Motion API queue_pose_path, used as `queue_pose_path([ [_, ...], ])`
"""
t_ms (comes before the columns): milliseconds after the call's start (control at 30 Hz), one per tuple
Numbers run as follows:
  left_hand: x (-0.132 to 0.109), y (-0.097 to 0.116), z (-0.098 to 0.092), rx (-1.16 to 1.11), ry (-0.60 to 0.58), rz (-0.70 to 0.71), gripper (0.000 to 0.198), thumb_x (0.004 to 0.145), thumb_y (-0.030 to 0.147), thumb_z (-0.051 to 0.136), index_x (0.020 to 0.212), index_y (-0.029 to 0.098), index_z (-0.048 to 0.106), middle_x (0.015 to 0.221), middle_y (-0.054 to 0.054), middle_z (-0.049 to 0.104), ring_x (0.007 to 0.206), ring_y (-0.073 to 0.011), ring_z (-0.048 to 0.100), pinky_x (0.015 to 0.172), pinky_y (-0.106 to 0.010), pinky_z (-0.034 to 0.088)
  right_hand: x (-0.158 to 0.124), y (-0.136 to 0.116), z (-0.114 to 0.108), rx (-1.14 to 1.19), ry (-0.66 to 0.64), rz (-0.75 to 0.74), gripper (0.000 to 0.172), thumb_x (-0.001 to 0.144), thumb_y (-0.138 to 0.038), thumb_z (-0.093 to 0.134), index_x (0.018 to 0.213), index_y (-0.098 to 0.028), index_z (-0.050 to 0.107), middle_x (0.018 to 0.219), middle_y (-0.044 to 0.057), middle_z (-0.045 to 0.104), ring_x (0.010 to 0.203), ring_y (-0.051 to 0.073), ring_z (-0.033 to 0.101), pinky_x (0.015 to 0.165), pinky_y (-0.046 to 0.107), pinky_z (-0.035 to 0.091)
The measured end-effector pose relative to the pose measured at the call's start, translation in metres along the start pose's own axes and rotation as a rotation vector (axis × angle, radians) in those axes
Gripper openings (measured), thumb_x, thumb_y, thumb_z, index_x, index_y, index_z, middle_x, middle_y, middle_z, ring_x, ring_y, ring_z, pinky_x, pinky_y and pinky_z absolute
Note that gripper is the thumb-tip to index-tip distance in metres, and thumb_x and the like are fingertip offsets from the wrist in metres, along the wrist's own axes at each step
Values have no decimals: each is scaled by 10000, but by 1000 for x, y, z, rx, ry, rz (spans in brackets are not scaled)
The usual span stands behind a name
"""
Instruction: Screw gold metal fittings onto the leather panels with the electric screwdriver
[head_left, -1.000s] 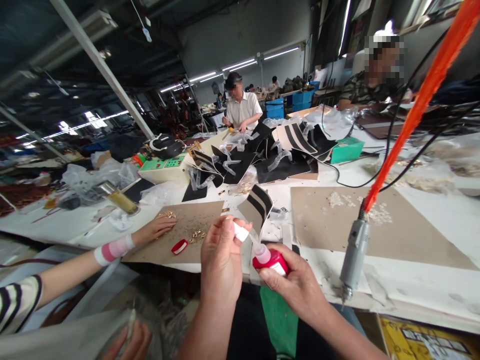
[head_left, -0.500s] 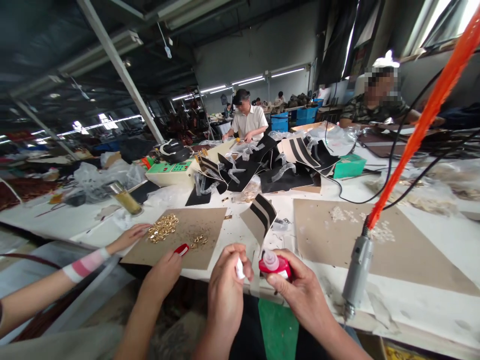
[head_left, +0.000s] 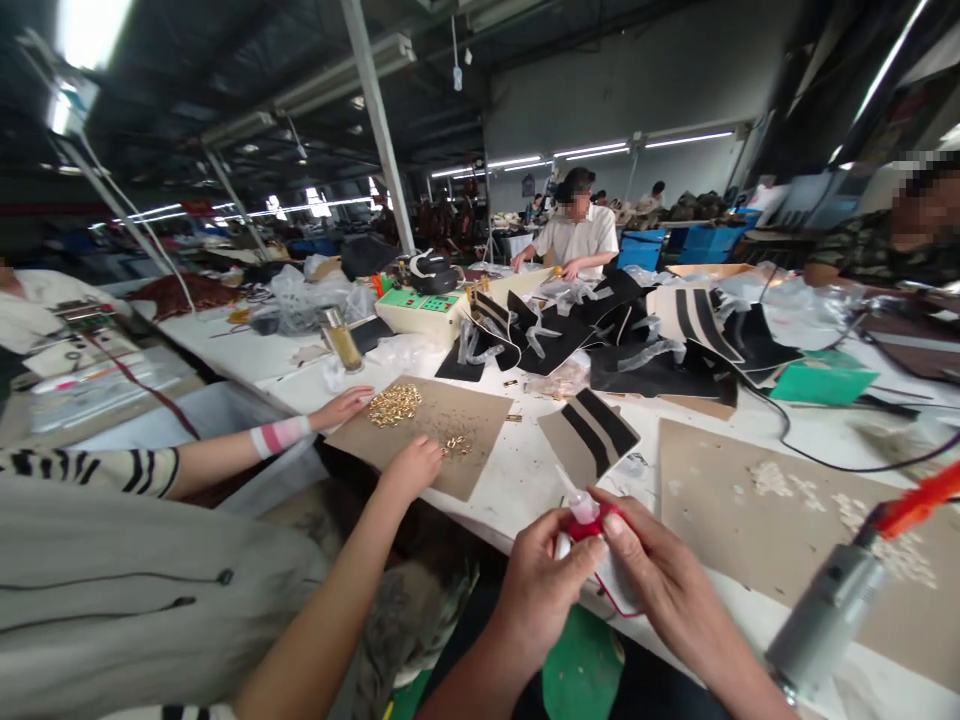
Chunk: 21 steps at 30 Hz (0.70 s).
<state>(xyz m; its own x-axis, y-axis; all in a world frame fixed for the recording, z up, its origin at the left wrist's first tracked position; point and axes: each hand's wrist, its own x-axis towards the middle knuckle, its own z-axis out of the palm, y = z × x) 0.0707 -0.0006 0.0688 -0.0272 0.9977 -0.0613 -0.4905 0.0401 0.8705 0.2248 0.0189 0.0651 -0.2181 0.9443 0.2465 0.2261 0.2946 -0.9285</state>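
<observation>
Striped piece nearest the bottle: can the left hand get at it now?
Likely yes: the striped piece lies uncovered just beyond the left hand, though that hand looks busy at the bottle, whose nozzle points that way.

The person's own left hand (head_left: pixel 551 575) and right hand (head_left: pixel 660 560) are both showing bare; the right thumb (head_left: pixel 627 545) is tapering little toward its tip, and a short, pale-edged nail (head_left: pixel 613 523) is catching the light there; fine creases are lining its joint; both arms are appearing uncovered from the wrists down to the lower edge of the view, the left forearm (head_left: pixel 480 665) and the right forearm (head_left: pixel 724 650) widening gradually and smoothly; dark clothing (head_left: pixel 656 692) is covering the lap, its plain, near-black cloth blending into shadow; its seams and cut are remaining too dim to read.
</observation>
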Motion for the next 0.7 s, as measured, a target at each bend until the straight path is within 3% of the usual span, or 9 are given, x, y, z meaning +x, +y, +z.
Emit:
queue_pose_path([
  [133,2,-9,-11,2,-67,-8,458,796,554,869,980,154,740,678,31,539,524,-61,334,491,-217,254,1,16,6,88,116,149,632,881,-601,768,1409,-260,695,1385,102,710,1298,333,643,981,359,591],
  [233,6,-17,-15,-119,-26,15,488,828,598,829,1002,170,671,629,81,402,494,-45,222,461,-221,132,-3,39,17,411,250,251,717,769,-563,871,1386,-248,684,1312,114,750,1176,346,718,895,373,634],
  [367,11,-25,-12,-233,10,1,508,810,612,833,997,178,647,657,68,422,487,-44,234,454,-232,112,-10,56,41,687,307,343,612,714,-483,922,1219,-185,746,1077,148,809,974,369,780,808,430,665],
  [500,19,-27,-10,-275,46,-30,543,747,620,870,962,171,654,634,72,397,502,-52,247,465,-231,131,-6,41,61,772,381,365,446,753,-441,906,1114,-212,781,1040,115,813,880,292,778,729,349,663],
  [600,29,-30,-11,-227,93,-21,603,752,673,843,1027,162,679,671,64,418,531,-60,288,482,-227,170,9,21,63,845,453,367,395,726,-385,927,1057,-219,787,1034,68,804,832,221,755,689,275,650],
  [700,39,-40,-7,-82,175,23,630,778,731,791,1047,166,711,742,36,498,575,-80,387,507,-234,254,33,4,52,859,564,296,377,736,-338,921,1068,-232,776,1072,31,787,938,188,745,813,250,649],
])
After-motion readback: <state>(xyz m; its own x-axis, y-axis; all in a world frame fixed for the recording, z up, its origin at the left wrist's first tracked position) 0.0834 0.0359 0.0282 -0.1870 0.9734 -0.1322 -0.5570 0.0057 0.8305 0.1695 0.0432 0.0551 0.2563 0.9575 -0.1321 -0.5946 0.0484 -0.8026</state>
